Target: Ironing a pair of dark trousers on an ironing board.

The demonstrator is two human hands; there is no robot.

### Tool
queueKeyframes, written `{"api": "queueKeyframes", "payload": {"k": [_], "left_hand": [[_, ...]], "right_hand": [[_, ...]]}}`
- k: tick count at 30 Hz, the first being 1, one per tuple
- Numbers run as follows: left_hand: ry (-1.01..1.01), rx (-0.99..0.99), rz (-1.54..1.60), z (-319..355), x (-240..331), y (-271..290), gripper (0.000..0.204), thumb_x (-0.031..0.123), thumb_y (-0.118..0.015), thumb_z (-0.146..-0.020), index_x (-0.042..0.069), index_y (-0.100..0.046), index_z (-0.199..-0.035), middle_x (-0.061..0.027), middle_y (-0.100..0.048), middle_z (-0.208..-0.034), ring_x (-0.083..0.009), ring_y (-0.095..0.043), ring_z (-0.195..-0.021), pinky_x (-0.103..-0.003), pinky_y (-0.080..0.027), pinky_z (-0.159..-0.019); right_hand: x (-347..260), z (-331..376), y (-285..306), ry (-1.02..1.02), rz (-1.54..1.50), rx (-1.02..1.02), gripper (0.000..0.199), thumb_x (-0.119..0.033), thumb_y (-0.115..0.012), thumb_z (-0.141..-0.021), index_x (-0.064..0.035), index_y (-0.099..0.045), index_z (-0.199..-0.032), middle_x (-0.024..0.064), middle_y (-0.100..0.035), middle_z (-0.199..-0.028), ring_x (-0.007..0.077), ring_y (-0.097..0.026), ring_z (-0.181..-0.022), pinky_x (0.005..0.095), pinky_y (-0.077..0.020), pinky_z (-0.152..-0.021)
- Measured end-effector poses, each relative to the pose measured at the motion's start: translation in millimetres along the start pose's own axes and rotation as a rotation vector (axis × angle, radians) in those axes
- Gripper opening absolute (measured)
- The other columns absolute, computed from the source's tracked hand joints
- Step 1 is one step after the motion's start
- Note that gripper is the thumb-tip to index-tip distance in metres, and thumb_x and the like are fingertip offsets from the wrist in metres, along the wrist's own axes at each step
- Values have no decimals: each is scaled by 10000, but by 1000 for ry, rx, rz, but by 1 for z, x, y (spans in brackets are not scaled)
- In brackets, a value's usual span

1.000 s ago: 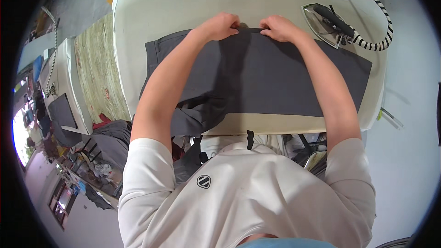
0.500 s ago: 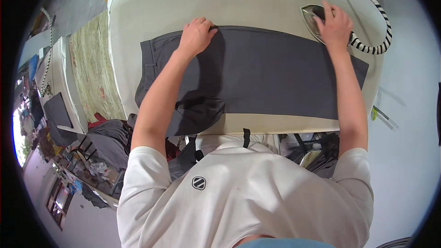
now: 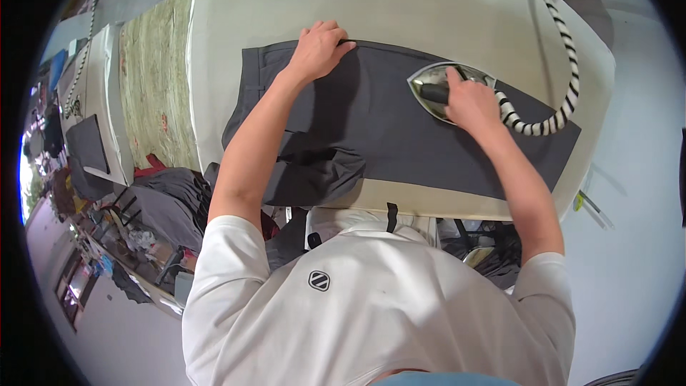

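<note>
Dark grey trousers (image 3: 400,143) lie folded lengthwise across a pale padded ironing table (image 3: 400,0), waistband to the left and hem to the right. At their far edge, near the waistband, my left hand (image 3: 319,50) has its fingers closed on the cloth. My right hand (image 3: 475,105) grips the dark handle of a steam iron (image 3: 430,80). The iron rests on the upper middle of the leg, its tip pointing left. A bunched part of the trousers (image 3: 321,175) hangs at the near left edge.
A black-and-white striped hose (image 3: 572,64) loops from the iron toward the far right. Left of the table stand a worn greenish board (image 3: 157,86) and a heap of dark garments (image 3: 171,211). More dark cloth (image 3: 493,250) lies under the near edge. A white wall rises at right.
My right hand has brought the iron from the far edge near the hem leftward and nearer, onto the trouser leg. The hose has followed. My left hand stays at the far edge.
</note>
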State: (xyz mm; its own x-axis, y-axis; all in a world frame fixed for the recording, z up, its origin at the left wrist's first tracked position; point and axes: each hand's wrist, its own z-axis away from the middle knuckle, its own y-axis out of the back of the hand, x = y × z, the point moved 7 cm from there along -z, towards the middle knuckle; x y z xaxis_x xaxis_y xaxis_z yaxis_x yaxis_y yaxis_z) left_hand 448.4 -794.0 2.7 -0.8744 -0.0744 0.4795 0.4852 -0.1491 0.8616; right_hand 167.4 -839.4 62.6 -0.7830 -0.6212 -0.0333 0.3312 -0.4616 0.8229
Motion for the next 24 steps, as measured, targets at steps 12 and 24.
{"api": "queueKeyframes", "payload": {"k": [12,24], "left_hand": [[490,537,-319,160,-132,68,587,439,-713,-884,16,-612,-1279,-238,-629,-1212,-396,-595,-1139,-495,-476,-963],[647,134,588,262,-156,35,721,309,-809,-843,-17,-523,-1419,-185,-720,-1126,-276,-695,-1012,-371,-536,-907]], "right_hand": [[-130,-140,60,234,-149,104,293,-174,-555,-843,-78,-715,-1068,186,-730,-1005,404,-696,-950,508,-558,-805],[-48,23,-5,23,-277,739,321,-229,-700,-919,-39,-654,-1175,186,-687,-1032,339,-655,-961,437,-505,-867]]}}
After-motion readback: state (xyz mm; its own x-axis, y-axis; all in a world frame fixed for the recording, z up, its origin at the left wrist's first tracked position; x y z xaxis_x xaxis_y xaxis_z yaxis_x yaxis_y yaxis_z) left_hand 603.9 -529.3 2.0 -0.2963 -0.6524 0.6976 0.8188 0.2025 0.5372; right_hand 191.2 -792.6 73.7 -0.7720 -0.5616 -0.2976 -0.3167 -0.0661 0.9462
